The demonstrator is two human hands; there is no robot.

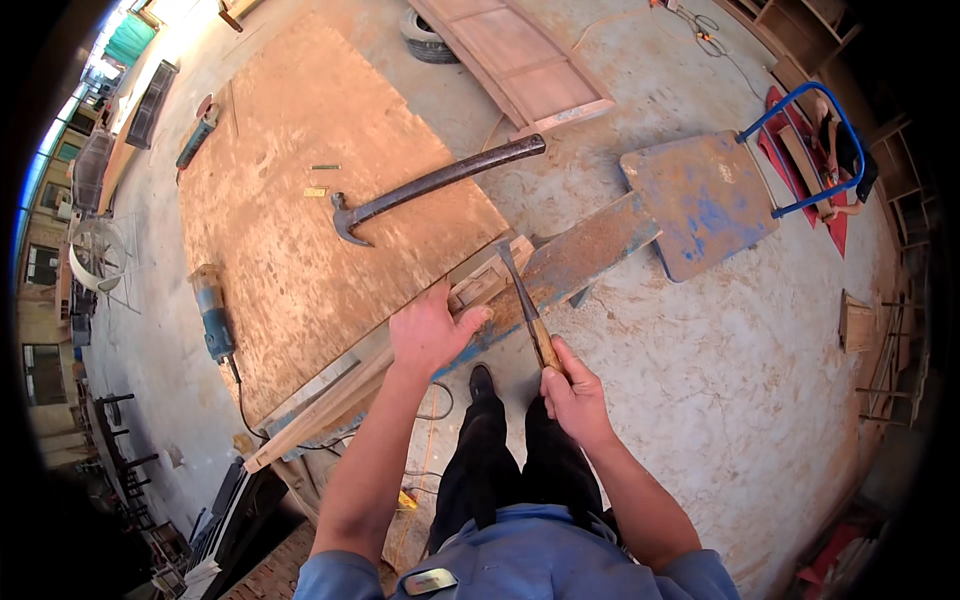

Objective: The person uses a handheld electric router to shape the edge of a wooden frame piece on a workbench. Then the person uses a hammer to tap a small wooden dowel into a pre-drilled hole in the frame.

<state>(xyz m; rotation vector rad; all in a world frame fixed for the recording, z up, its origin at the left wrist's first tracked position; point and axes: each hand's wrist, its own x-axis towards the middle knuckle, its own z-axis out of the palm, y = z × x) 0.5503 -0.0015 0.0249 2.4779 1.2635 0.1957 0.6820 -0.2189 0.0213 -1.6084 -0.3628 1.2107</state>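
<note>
A long wooden strip (485,284) lies along the near edge of the workbench, with cut recesses near its far end. My left hand (430,328) is closed around the strip, thumb stretched along it, pressing it against the bench edge. My right hand (578,398) grips the wooden handle of a chisel (522,292), whose steel blade slants up to the strip's far end. Whether the blade touches the wood I cannot tell. Beyond my left hand, a claw hammer (440,187) with a dark handle rests on the plywood top (310,110).
On the plywood lie a corded power tool (212,315), an angle grinder (198,135) and a small yellow piece (316,192). A blue-framed chair (700,200) stands right of the bench. Beyond are a panelled wooden door (520,60), a tyre (428,42) and another person (850,150).
</note>
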